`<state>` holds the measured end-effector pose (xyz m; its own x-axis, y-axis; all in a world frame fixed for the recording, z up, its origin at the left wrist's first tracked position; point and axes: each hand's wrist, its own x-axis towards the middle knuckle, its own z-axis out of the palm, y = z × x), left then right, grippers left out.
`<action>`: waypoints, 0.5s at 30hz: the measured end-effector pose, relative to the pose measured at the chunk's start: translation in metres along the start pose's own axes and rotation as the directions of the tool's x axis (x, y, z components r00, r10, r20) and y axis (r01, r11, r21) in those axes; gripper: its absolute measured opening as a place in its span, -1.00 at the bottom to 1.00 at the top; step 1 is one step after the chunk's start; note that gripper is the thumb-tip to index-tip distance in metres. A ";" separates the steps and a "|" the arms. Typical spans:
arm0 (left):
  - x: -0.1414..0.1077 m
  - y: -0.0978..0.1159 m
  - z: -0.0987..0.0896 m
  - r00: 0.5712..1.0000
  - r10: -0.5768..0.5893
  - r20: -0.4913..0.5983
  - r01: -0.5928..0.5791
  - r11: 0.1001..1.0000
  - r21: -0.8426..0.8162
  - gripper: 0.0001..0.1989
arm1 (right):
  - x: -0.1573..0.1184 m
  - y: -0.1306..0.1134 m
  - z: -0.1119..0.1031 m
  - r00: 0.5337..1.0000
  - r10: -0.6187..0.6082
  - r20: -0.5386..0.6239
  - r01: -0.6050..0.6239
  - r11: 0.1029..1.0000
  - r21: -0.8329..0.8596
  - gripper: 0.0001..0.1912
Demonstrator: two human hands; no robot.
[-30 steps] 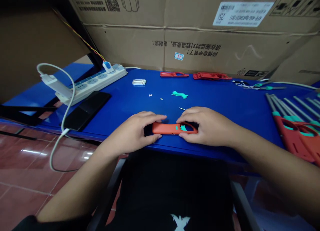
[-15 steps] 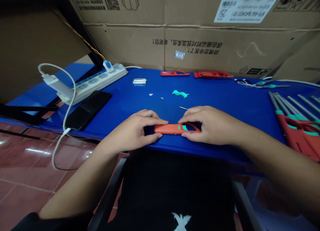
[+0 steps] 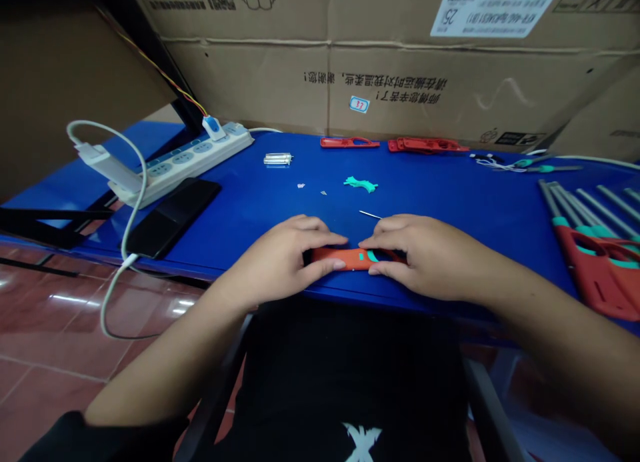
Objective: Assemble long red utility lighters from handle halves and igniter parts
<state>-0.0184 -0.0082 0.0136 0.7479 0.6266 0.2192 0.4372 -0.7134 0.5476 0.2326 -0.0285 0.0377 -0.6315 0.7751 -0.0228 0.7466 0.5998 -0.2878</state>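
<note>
The left hand [image 3: 275,265] and right hand [image 3: 417,259] pinch a red-orange plastic case [image 3: 345,259] from both ends, with a thin metal pin [image 3: 370,214] at twelve o'clock.

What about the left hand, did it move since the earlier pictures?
Yes, it moved to the right, along the orange plastic part: the left hand now lies closer to the thin metal pin on the blue table.

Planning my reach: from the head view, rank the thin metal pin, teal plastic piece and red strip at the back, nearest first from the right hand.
1. Thin metal pin: just ahead of the right hand.
2. Teal plastic piece: farther ahead, mid-table.
3. Red plastic strip: back edge.
</note>
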 end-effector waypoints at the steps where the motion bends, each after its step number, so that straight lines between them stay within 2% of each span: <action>1: 0.002 0.001 0.004 1.000 0.009 0.003 -0.009 1.000 0.004 -0.72 | 0.000 -0.001 0.001 1.000 0.004 0.002 -0.004 1.000 0.000 -0.78; 5: 0.003 0.004 0.015 1.000 0.017 0.001 -0.017 0.998 0.066 -0.70 | -0.003 -0.005 0.008 0.999 0.035 -0.007 -0.035 0.999 -0.005 -0.78; 11: -0.001 0.006 0.016 1.000 -0.009 0.003 0.008 0.991 0.130 -0.65 | -0.022 0.010 0.012 0.990 0.061 -0.130 -0.046 0.993 0.111 -0.60; 15: 0.005 0.005 0.009 0.997 0.012 0.080 -0.022 0.992 0.124 -0.60 | -0.038 0.023 0.000 0.958 0.181 -0.221 -0.150 0.977 0.151 -0.73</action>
<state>-0.0078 -0.0116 0.0101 0.7908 0.5908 0.1601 0.4792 -0.7603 0.4385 0.2739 -0.0441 0.0319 -0.4235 0.8953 0.1380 0.7922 0.4400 -0.4228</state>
